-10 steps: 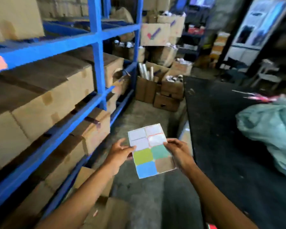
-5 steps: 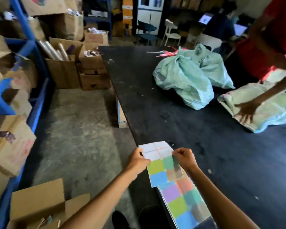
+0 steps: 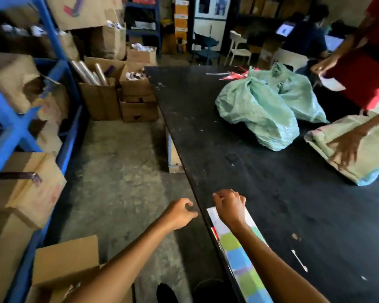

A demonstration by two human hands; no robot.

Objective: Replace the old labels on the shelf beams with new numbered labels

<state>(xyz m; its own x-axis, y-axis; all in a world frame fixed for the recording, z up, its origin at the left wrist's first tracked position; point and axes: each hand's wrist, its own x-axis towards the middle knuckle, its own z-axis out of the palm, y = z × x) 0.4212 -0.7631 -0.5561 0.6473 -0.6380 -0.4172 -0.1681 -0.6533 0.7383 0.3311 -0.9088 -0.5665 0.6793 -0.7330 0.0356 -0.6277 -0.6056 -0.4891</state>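
Note:
A stack of label sheets (image 3: 239, 256) with coloured and white squares lies along the near left edge of the black table (image 3: 260, 176). My right hand (image 3: 230, 207) hovers over or rests on the white top end of the sheets, fingers curled shut; nothing shows in them. My left hand (image 3: 179, 213) hangs just left of the table edge over the floor, fingers loosely curled and apart, holding nothing. The blue shelf beams (image 3: 11, 134) stand far left, blurred; I see no label on them here.
Cardboard boxes (image 3: 24, 189) fill the shelves and stand on the floor (image 3: 66, 259). Two tied green bags (image 3: 256, 112) sit mid-table. A person in red (image 3: 365, 68) at the right presses a hand on a flat sack (image 3: 363, 154).
My view swung from the shelves to the table. The label sheet I held in both hands now lies on the stack at the table edge, and both hands have let go.

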